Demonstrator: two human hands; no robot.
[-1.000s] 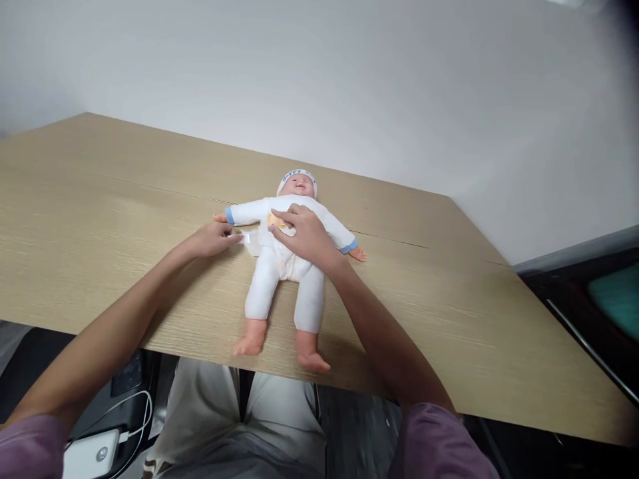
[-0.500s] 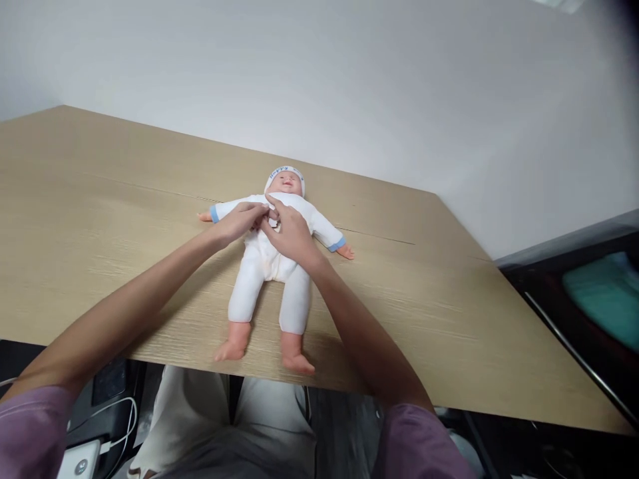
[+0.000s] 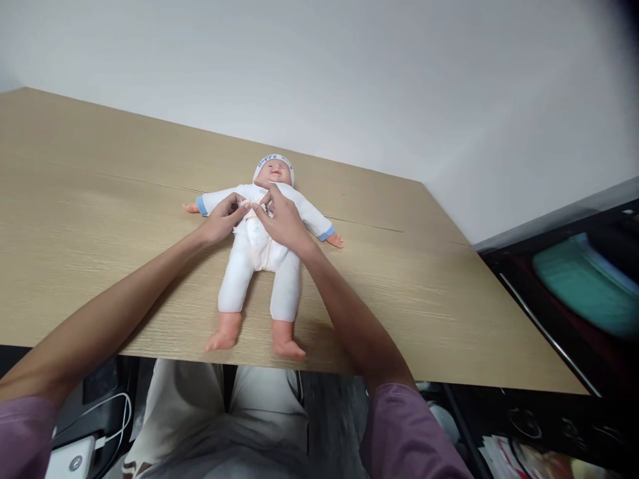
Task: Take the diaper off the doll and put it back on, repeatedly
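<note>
A baby doll (image 3: 285, 293) in a white suit with blue cuffs and a lettered white cap lies on its back, feet toward me. A white diaper (image 3: 256, 241) covers its front from crotch to belly. My left hand (image 3: 220, 219) is closed in a pinch on the diaper's upper edge, on the left side of the doll's waist. Beside it, my right hand (image 3: 283, 218) grips the same edge between thumb and fingers, with its knuckles over the doll's chest. The fingers partly hide the diaper's top and any tabs there.
The doll rests on a wooden table (image 3: 399, 293) that meets a pale wall (image 3: 319, 80). To the right stands a dark shelf with a green item (image 3: 582, 286) in it. Below the near edge are my legs, a white device with a cable (image 3: 72, 459) and some papers (image 3: 504, 456).
The hands have drawn slightly apart and more of the diaper's front shows between them. The whole view has shifted a little, so the doll appears higher and further left.
</note>
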